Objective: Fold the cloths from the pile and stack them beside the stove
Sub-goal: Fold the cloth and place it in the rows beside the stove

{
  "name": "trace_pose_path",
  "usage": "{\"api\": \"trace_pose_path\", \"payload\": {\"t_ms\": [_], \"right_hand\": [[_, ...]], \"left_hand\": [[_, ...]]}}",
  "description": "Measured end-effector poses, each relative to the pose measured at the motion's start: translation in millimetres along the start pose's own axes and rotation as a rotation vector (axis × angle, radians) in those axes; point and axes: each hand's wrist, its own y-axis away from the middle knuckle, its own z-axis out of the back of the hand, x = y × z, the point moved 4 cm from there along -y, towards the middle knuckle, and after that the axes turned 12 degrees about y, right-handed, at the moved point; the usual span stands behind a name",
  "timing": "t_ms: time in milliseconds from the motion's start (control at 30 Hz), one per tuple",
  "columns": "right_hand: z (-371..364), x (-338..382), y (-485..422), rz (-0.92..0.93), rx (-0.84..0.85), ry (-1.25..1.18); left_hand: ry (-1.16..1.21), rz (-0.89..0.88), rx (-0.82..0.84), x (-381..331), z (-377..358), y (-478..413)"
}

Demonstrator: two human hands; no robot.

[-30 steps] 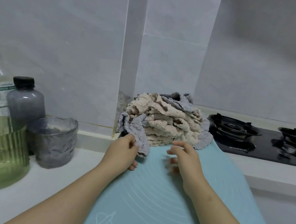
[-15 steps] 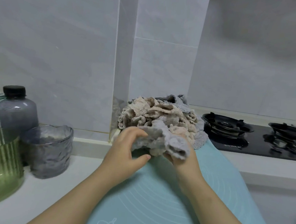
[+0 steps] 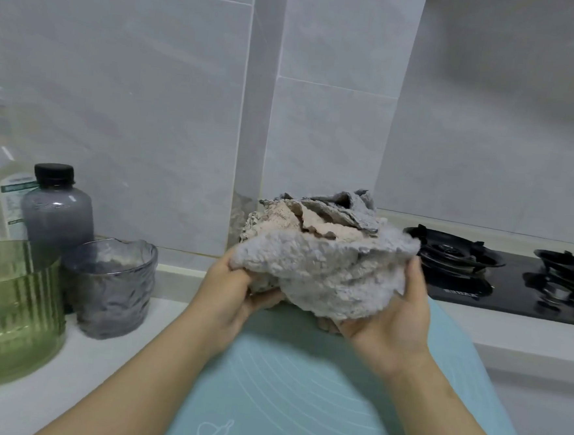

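We hold the cloth [image 3: 325, 281] between our left hand [image 3: 229, 291] and right hand [image 3: 390, 323] over the mat [image 3: 301, 388], with the pile [image 3: 312, 219] just behind it by the wall [image 3: 150, 106]. The stove [image 3: 499, 276] lies right of the pile. Left of the mat stand a glass [image 3: 111, 283], a bottle [image 3: 56, 211] behind it and a jar [image 3: 10, 310] further left.

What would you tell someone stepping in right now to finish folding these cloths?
The left hand grips the grey cloth at its left edge; right hand holds its right side.
The cloth is bunched up above the blue mat, in front of the pile.
Done: nothing folded; no stack shows beside the stove.
Left: spread it, fold it, stack it, then work through the pile.
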Motion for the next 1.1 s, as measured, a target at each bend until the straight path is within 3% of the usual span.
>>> {"api": "trace_pose_path", "payload": {"t_ms": [133,267,300,367,433,500,567,633,700,800,900,933,1000,1100], "right_hand": [[11,-3,-2,-0.112,-0.031,0.157],[15,-18,1,-0.191,-0.189,0.841],[13,-21,2,-0.174,-0.174,1.038],[16,-27,3,-0.166,-0.09,1.451],[14,-28,4,-0.158,-0.056,1.675],[10,-28,3,-0.13,-0.003,1.758],[6,-29,3,-0.076,0.067,1.692],[4,-28,2,-0.042,0.053,1.482],[4,-25,1,-0.025,-0.022,1.274],[3,-10,5,0.035,-0.117,1.022],[9,11,8,0.136,-0.234,0.983],[15,12,7,0.113,-0.283,1.038],[31,9,7,-0.089,-0.374,1.423],[45,-9,6,-0.425,-0.298,1.911]], "left_hand": [[0.185,0.001,0.059,-10,4,-2],[0.08,0.249,0.199,-4,8,6],[0.081,0.295,0.174,-5,7,8],[-0.039,0.293,-0.031,-2,16,5],[-0.452,0.204,-0.216,4,28,-1],[-0.97,0.108,-0.208,8,31,-3],[-1.161,0.134,-0.107,15,27,-2],[-1.152,0.147,-0.021,17,19,0],[-0.913,0.184,0.005,16,15,3],[-0.657,0.147,-0.115,7,18,3],[-0.758,-0.059,-0.239,-5,22,-1],[-0.834,-0.114,-0.235,-5,22,-1],[-1.072,-0.121,-0.118,2,20,1],[-1.528,0.066,0.176,26,20,3]]}}
